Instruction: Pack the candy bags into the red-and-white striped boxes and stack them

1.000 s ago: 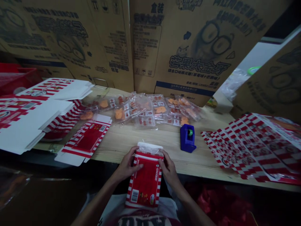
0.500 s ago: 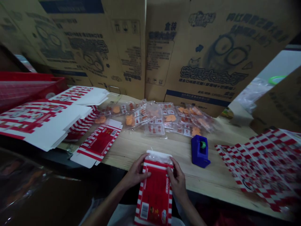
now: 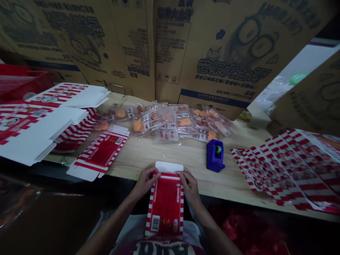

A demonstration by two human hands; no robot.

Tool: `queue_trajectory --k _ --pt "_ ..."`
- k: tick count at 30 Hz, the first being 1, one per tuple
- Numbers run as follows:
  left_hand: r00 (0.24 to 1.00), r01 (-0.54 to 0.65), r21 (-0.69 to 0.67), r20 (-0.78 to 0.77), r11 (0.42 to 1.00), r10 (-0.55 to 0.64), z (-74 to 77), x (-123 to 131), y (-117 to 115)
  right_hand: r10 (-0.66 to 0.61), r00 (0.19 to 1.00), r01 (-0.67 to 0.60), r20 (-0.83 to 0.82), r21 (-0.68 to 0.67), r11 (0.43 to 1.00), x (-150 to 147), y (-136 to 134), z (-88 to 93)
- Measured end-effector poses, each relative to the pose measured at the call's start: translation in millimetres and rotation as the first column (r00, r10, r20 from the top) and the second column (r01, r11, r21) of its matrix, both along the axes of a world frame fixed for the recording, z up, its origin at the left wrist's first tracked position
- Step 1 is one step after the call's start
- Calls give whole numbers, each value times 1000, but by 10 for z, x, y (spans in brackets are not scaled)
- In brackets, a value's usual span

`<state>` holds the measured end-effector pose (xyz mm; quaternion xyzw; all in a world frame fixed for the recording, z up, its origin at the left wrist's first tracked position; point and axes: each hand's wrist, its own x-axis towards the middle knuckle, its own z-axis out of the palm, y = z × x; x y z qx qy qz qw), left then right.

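A red carton (image 3: pixel 166 202) with striped edges and a barcode is held upright in front of my body, its white flap (image 3: pixel 169 166) sticking up at the top. My left hand (image 3: pixel 145 180) grips the upper left corner, thumb on the front face. On the upper right corner, my right hand (image 3: pixel 189 185) is closed in the same way. The carton's back and the fingertips behind it are hidden. Beyond it on the table lie several clear packets (image 3: pixel 167 122) with orange and red pieces. A flattened red carton (image 3: pixel 102 152) rests to the left.
Stacked flat cartons (image 3: pixel 53 120) lie left, beside a red crate (image 3: pixel 29 83). A blue tape dispenser (image 3: pixel 215 156) stands right of centre on the wooden table (image 3: pixel 143 150). Red-and-white checked printed sheets (image 3: pixel 289 170) cover the right side. Large cardboard boxes (image 3: pixel 207 53) line the back.
The clear packet visible at the carton's top opening no longer shows; the white flap stands above the red face. Both hands stay at the top corners. The whole view has shifted.
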<state>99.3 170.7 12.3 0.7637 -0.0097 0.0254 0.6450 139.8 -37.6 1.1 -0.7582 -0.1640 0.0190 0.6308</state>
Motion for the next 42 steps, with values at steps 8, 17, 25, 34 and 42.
queue_trajectory --k 8,17,25,34,42 --pt "965 -167 -285 -245 944 96 31 32 -92 -66 985 78 -160 69 995 -47 84 -19" --pt "955 -265 -270 -203 926 214 134 80 -134 -96 952 145 -290 152 978 85 126 154" --pt "996 -37 -80 72 996 43 -89 -5 -13 -117 973 139 -196 99 985 -58 17 -37" --pt "993 41 133 106 990 -55 -24 28 54 -121 992 122 -37 29 992 -101 21 -136" --pt "995 -95 -109 20 989 98 -74 16 -49 -123 986 128 -111 32 991 -37 73 -59"
